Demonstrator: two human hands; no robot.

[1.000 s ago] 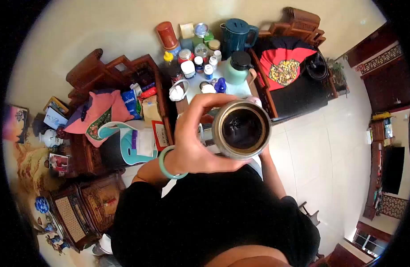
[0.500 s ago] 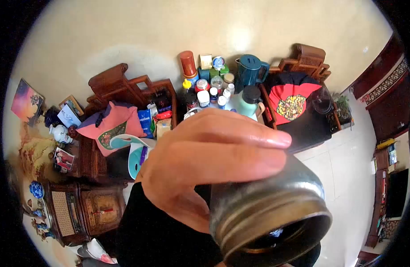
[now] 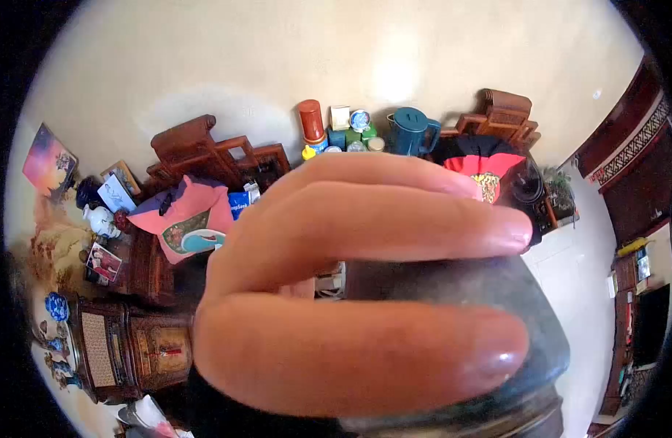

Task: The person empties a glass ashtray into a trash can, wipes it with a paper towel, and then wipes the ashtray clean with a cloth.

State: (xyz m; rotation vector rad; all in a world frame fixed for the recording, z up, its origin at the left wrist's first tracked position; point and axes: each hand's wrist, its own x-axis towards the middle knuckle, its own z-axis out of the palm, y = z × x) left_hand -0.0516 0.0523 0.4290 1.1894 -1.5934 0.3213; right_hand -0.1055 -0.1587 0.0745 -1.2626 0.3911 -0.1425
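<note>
My left hand (image 3: 350, 292) fills the middle of the head view, very close to the camera. Its fingers reach rightward and curl over a grey-green, wide-mouthed bottle (image 3: 547, 328), gripping it. The bottle's worn metallic surface shows between the fingers and past their tips. Part of its ridged, brownish neck (image 3: 540, 423) appears at the bottom edge, while its opening is out of sight. My right hand is not visible.
Behind the hand stand a dark teal pitcher (image 3: 411, 131), an orange-red canister (image 3: 311, 120) and several small containers. Carved wooden chairs (image 3: 194, 142) flank them, with a pink cushion (image 3: 197, 208) on the left one. A wooden cabinet (image 3: 143, 343) stands lower left.
My left hand and the bottle have come closer to the camera. The bottle's open mouth has dropped out of view, and the hand now covers most of the containers behind.
</note>
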